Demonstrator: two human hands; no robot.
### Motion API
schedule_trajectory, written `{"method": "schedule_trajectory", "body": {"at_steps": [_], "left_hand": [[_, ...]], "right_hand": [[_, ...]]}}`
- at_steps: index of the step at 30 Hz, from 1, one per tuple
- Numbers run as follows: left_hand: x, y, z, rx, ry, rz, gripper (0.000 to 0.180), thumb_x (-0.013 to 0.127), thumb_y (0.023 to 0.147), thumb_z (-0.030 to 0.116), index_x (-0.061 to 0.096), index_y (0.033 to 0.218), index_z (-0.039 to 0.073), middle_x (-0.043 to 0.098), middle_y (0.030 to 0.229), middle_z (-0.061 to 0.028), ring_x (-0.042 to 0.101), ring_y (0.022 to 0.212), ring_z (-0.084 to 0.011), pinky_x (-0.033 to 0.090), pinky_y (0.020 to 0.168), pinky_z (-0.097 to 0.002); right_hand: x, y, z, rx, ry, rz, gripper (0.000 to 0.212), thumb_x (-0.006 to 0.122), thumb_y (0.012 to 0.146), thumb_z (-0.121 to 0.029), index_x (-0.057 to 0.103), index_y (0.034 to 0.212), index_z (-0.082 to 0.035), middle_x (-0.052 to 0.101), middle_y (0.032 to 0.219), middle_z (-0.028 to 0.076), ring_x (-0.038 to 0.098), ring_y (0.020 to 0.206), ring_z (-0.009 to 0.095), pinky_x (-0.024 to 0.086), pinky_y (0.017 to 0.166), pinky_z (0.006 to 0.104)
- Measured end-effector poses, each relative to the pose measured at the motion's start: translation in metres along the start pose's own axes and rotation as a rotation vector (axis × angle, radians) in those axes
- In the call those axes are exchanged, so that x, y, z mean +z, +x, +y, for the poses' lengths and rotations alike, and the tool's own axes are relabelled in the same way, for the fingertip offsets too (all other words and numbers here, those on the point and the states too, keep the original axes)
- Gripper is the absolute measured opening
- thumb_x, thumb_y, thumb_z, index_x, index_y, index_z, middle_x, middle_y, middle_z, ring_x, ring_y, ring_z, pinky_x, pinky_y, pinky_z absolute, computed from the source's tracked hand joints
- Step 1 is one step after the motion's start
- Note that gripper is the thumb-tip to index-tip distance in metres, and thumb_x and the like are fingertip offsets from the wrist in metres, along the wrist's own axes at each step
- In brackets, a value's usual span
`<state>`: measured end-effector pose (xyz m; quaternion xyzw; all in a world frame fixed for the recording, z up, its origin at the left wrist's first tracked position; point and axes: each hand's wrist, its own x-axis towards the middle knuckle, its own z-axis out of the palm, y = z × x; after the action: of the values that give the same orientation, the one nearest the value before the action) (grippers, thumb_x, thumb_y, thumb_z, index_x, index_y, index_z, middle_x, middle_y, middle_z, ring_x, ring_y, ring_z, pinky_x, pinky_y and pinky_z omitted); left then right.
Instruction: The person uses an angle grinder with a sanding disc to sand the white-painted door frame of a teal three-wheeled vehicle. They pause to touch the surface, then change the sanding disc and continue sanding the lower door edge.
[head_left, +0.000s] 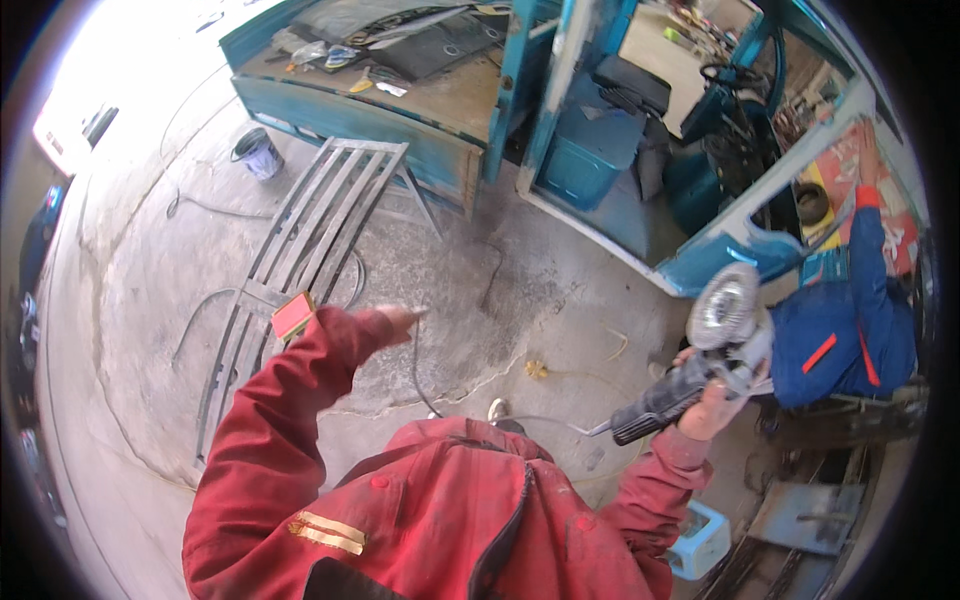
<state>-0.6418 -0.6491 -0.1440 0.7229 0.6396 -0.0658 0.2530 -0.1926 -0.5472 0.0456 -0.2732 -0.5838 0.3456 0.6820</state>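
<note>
An angle grinder (pixel 665 400) is in my right hand (pixel 712 405), its dark body pointing down to the left and its round, pale grey disc (pixel 725 305) tilted up, near the blue door frame. My fingers wrap round it just below the head. From the handle's rear end a thin grey power cord (pixel 540 419) runs left past my feet and rises to my left hand (pixel 402 318). That hand is somewhat blurred but looks closed on the cord, held out over the concrete floor. Near my left forearm a red-topped block (pixel 293 316) lies on a slatted metal bench (pixel 325 215).
Ahead stands a blue vehicle body (pixel 400 130) with an open cab (pixel 640 150). At right, a person in blue overalls (pixel 840 320) has one hand on its frame. A bucket (pixel 258 153) stands beyond the bench. Cables cross the floor; a light-blue stool (pixel 700 543) is low right.
</note>
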Motion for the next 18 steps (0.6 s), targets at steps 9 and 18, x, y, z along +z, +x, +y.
{"method": "schedule_trajectory", "body": {"at_steps": [9,18], "left_hand": [[-0.107,-0.062,0.117,0.339,-0.157,1.219,0.089,0.081,0.072,0.046,0.044,0.141,0.003,0.047,0.142,-0.025,0.05,0.128,-0.0416,0.041,0.106,-0.0507],[-0.141,-0.052,0.118,0.518,0.29,1.539,0.091,0.081,0.058,0.064,0.053,0.132,0.019,0.045,0.143,-0.0264,0.051,0.123,-0.047,0.038,0.103,-0.0652]], "right_hand": [[0.141,-0.014,0.054,0.475,0.436,-0.497,0.111,0.088,0.071,-0.046,0.023,0.151,-0.004,0.052,0.132,0.015,0.06,0.112,0.025,0.053,0.091,0.0351],[0.191,-0.032,0.062,0.671,0.853,-0.835,0.096,0.085,0.078,-0.033,0.027,0.149,-0.002,0.054,0.133,0.015,0.058,0.117,0.025,0.05,0.097,0.0389]]}}
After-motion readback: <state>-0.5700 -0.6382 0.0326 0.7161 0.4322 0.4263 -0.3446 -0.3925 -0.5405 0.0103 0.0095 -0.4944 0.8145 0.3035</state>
